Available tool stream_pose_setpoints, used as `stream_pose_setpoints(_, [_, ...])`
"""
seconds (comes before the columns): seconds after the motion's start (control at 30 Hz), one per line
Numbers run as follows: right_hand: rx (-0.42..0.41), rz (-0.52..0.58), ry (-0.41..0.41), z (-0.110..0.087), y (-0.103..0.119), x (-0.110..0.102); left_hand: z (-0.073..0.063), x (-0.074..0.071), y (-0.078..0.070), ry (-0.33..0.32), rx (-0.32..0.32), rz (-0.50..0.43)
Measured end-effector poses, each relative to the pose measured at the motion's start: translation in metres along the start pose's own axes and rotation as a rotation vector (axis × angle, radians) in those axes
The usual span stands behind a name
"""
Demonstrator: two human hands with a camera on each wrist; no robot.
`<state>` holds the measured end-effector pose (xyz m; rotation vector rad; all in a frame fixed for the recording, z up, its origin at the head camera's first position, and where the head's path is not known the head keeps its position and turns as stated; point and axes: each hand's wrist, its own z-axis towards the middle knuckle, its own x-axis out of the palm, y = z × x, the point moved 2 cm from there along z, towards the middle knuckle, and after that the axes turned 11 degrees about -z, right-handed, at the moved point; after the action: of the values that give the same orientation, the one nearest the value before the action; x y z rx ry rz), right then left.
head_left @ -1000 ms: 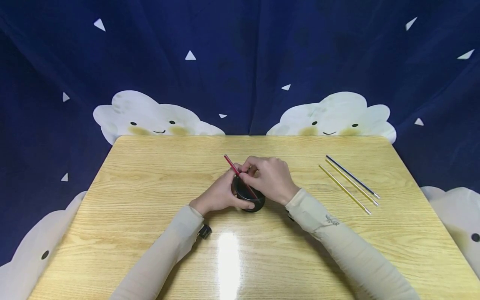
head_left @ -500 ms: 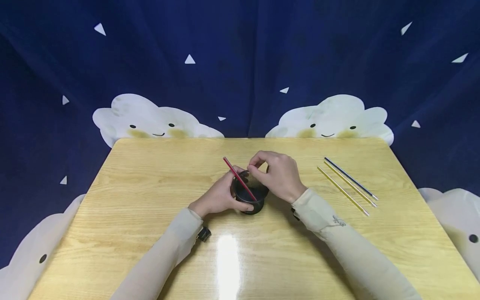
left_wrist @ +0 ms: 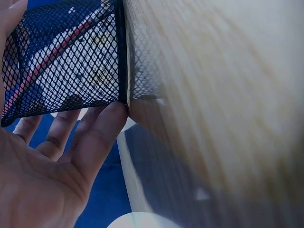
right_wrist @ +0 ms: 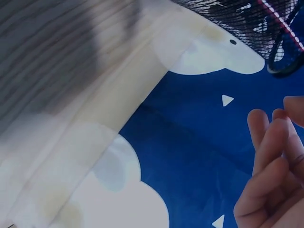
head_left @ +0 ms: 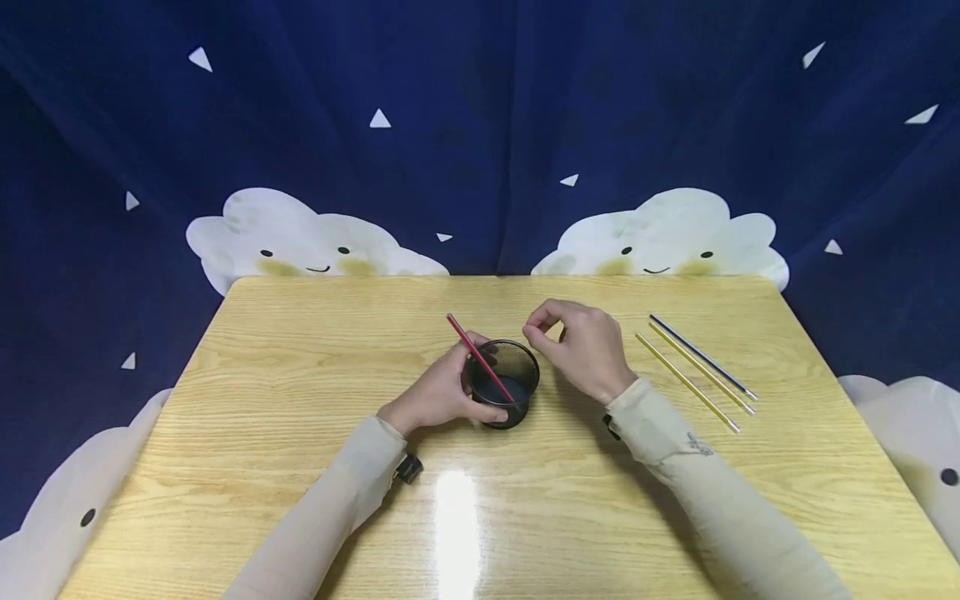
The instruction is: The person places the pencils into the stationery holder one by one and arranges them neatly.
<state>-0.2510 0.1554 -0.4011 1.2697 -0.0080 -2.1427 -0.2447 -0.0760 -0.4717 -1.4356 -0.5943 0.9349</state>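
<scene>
My left hand [head_left: 438, 387] grips a black mesh pen holder [head_left: 525, 371] from its left side, thumb in front and fingers around the back. In the left wrist view, the fingers lie along the mesh wall [left_wrist: 85, 61], close over the table. A red pencil [head_left: 472, 350] leans inside the holder, its upper end sticking out past the rim to the left. Just right of the holder, my right hand [head_left: 585, 346] is raised with loosely bent fingers and holds nothing. The right wrist view shows these bent fingers [right_wrist: 270, 161] apart from the holder's rim [right_wrist: 285, 71].
On the right of the wooden table [head_left: 300, 350] lie a dark blue pencil [head_left: 701, 354] and two yellow pencils, one next to the blue and another yellow pencil [head_left: 686, 382] nearer me. A blue curtain [head_left: 480, 125] with white clouds hangs behind the table.
My right hand has let go of the red pencil and moved right, away from the holder. The pencil stays leaning in the holder. My left hand keeps its grip.
</scene>
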Motion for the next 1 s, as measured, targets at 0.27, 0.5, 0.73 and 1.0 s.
stream_pose_setpoints(0.27, [0.064, -0.028, 0.026, -0.011, -0.019, -0.005, 0.001, 0.002, 0.000, -0.003, 0.003, 0.004])
stream_pose_setpoints(0.5, [0.088, -0.103, 0.055, -0.022, -0.045, -0.011, 0.001, 0.001, 0.000, -0.010, -0.010, 0.021])
stream_pose_setpoints(0.73, [0.100, -0.188, 0.103, -0.035, -0.070, -0.017, 0.001, 0.001, -0.001, -0.005, -0.012, 0.009])
stream_pose_setpoints(1.0, [0.122, -0.250, 0.156, -0.045, -0.086, -0.022, 0.002, 0.001, 0.000, 0.003, -0.006, -0.005])
